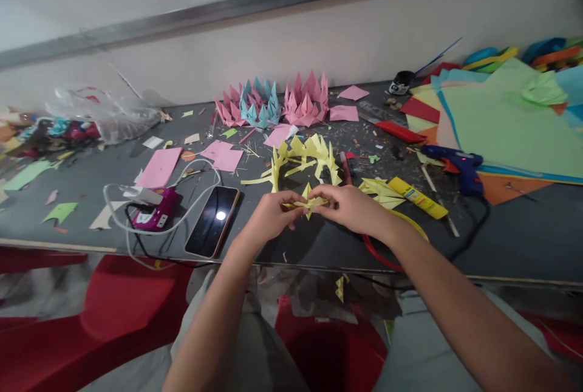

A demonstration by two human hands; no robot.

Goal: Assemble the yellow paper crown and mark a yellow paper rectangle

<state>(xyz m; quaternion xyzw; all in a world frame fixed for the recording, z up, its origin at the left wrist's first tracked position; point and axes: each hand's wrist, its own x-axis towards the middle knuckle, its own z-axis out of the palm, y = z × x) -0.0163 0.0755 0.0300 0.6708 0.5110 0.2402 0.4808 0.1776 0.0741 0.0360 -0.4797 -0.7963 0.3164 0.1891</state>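
Note:
Between my hands is a small folded yellow paper piece (308, 201), star-like with pointed tips. My left hand (276, 214) pinches its left side, and my right hand (342, 205) pinches its right side. Just behind them a yellow paper crown (304, 147) stands as a curved ring of folded points. More folded yellow paper (380, 190) lies to the right of my right hand, against a yellow box with printing (418, 197). My fingers hide part of the held piece.
Pink crowns (307, 100) and a blue crown (259, 103) stand near the wall. At left are a phone (213, 222) and a purple power adapter (159, 209) with cables. A blue glue gun (464, 167) and stacked coloured paper (505, 118) lie right. Paper scraps litter the table.

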